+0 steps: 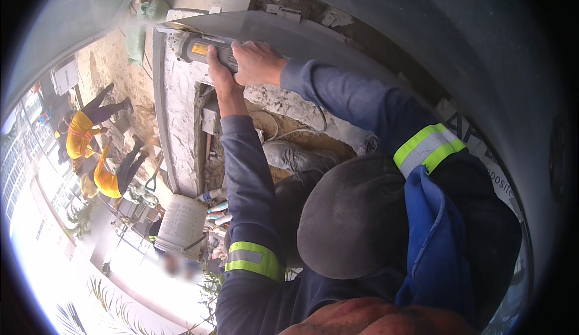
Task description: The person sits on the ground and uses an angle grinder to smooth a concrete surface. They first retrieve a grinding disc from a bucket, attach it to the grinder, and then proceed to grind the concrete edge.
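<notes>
Head view: left hand (224,80) and right hand (256,63), snug grip around grey power tool (198,49).

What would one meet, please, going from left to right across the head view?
People in yellow tops, grey cylindrical power tool with a yellow label, bare right hand, hanging blue cloth.

The power tool (202,49) is chunky and mostly grey, with a bright yellow patch on its side. It lies sideways, its head pointing left. Its back end is tucked between the left hand (223,81) and right hand (258,63). It is at the far end of the rough, whitish ledge (180,108). Its front edge is hard to see.
</notes>
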Motion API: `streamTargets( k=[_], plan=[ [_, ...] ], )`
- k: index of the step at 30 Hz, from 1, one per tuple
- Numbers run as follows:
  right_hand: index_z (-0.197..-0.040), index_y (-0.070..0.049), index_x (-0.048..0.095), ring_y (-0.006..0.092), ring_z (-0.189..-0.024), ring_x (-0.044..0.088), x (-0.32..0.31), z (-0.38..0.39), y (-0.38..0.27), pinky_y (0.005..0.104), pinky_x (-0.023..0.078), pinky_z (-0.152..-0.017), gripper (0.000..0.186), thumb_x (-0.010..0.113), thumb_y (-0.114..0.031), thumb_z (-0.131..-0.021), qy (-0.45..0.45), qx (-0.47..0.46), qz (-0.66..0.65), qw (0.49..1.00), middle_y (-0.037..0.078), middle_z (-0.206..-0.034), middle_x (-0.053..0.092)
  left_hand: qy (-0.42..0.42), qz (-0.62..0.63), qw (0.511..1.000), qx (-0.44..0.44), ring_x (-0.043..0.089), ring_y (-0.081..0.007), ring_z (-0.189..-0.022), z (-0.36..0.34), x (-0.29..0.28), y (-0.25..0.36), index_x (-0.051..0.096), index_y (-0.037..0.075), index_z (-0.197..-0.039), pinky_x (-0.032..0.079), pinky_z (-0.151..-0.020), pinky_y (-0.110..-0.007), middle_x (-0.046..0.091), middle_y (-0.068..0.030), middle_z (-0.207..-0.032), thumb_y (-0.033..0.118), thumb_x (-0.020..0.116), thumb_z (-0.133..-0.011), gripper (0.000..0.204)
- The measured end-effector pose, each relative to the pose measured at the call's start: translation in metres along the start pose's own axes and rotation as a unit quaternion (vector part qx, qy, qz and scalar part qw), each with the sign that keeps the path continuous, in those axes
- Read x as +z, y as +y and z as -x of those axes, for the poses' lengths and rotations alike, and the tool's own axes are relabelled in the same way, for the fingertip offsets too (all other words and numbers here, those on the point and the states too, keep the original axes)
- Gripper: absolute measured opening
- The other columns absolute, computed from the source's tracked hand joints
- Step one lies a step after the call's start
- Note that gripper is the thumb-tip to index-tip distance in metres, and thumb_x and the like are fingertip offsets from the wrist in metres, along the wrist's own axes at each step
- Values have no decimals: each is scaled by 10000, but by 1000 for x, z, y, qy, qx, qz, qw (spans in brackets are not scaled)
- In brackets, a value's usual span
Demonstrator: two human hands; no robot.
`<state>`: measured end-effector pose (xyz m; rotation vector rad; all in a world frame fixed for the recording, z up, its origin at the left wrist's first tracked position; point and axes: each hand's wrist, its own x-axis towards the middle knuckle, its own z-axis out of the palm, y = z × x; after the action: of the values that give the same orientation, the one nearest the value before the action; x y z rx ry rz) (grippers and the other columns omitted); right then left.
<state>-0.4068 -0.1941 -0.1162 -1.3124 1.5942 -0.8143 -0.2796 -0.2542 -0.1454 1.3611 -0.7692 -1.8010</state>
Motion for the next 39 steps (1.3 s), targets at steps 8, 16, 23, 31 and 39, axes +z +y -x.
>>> streamTargets(
  k=[8, 16, 23, 31, 39],
  plan=[
    [-1109, 146, 613, 483, -1002, 705, 4, -4, 1, 533, 552, -917, 463, 665, -109, -725, -1, 2, 24, 1000, 338, -1009, 704, -13, 21, 1000, -5, 693, -248, -983, -7, -6, -2, 559, -21, -1281, 575, -885, -384, 690, -142, -1141, 412, 476, -1075, 486],
    [-1097, 150, 623, 465, -1011, 714, -1, 3, 1, 516, 565, -909, 454, 660, -99, -719, -19, 7, 14, 1000, 349, -1015, 701, 17, 6, 1000, -9, 692, -243, -984, 4, 2, -2, 568, -16, -1268, 575, -879, -380, 692, -142, -1130, 394, 491, -1071, 462],
    [-1082, 145, 621, 460, -974, 723, -11, 24, 5, 518, 575, -869, 456, 666, -103, -701, -22, 17, 4, 1000, 346, -983, 704, 2, 12, 1000, -4, 692, -241, -987, 23, 11, -12, 569, -21, -1277, 572, -886, -376, 693, -143, -1132, 372, 496, -1068, 452],
    [-1097, 134, 629, 462, -968, 722, -6, 23, 8, 526, 573, -867, 449, 650, -105, -718, 6, -4, 18, 1000, 334, -998, 708, -6, -5, 1000, 2, 690, -248, -991, 22, 11, -11, 565, -22, -1282, 571, -888, -380, 691, -144, -1139, 389, 479, -1072, 470],
    [-1129, 138, 604, 462, -985, 714, -1, 12, 9, 521, 575, -878, 501, 686, -152, -729, -12, 6, 25, 1000, 324, -998, 707, -5, 12, 1000, -12, 688, -254, -1005, 13, 6, -9, 555, -18, -1297, 568, -901, -395, 687, -148, -1152, 404, 477, -1074, 484]
  ],
)
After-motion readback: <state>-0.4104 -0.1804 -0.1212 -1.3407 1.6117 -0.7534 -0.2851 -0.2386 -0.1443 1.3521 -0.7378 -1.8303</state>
